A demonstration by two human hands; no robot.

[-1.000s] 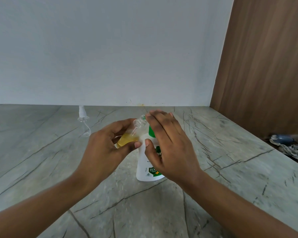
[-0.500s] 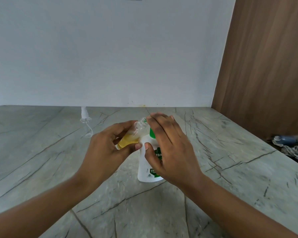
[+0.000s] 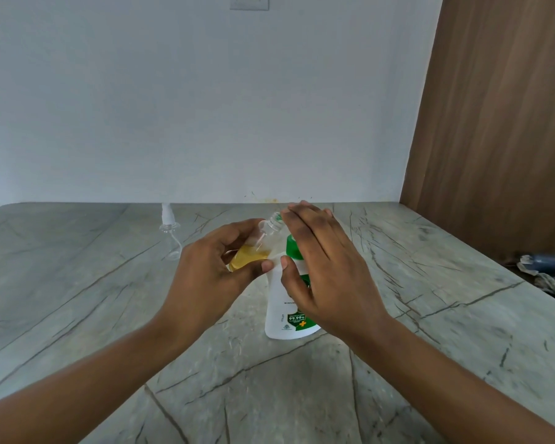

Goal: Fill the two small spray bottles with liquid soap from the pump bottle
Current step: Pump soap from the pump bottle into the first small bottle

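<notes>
I have my left hand (image 3: 205, 270) curled round the tilted, part-filled spray bottle (image 3: 253, 253), its neck at the top of the pump bottle (image 3: 284, 310), where my right hand (image 3: 321, 267) lies flat with straight fingers over the pump head, while the second spray bottle (image 3: 170, 233) stands back-left of the pump bottle and the counter (image 3: 430, 315) ends well to its right.

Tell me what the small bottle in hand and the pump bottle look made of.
Small bottle: probably clear glossy plastic, since yellow soap shows through its wall; glass cannot be ruled out. Pump bottle: opaque white plastic, smooth, with a printed green label.
</notes>
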